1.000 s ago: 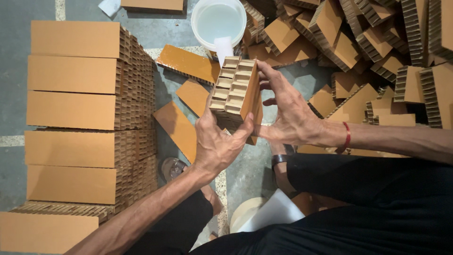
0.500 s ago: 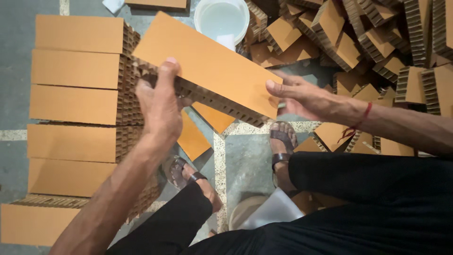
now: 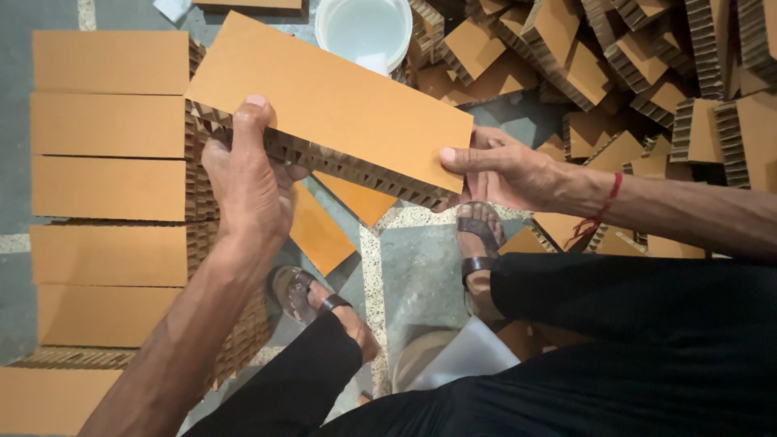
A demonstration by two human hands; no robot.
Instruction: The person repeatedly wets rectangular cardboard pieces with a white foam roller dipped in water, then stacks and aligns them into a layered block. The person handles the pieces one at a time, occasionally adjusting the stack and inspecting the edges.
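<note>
Change: a second ago you held a small folded honeycomb block upright between both hands; now it is stretched out into a long flat tan cardboard honeycomb panel [image 3: 332, 101], so the expanding looks done.
Left hand [image 3: 247, 182]: your fingers clamp the panel's left end, thumb on top.
Right hand [image 3: 506, 170]: fingers pinch its right corner.
Panel's place: held above the floor, in front of your knees.
Left: stacked tan honeycomb panels [image 3: 109, 154].
Far right: heap of cardboard offcuts [image 3: 631, 73].
Far: round white plastic bucket [image 3: 364, 28].
Labels: none visible.
</note>
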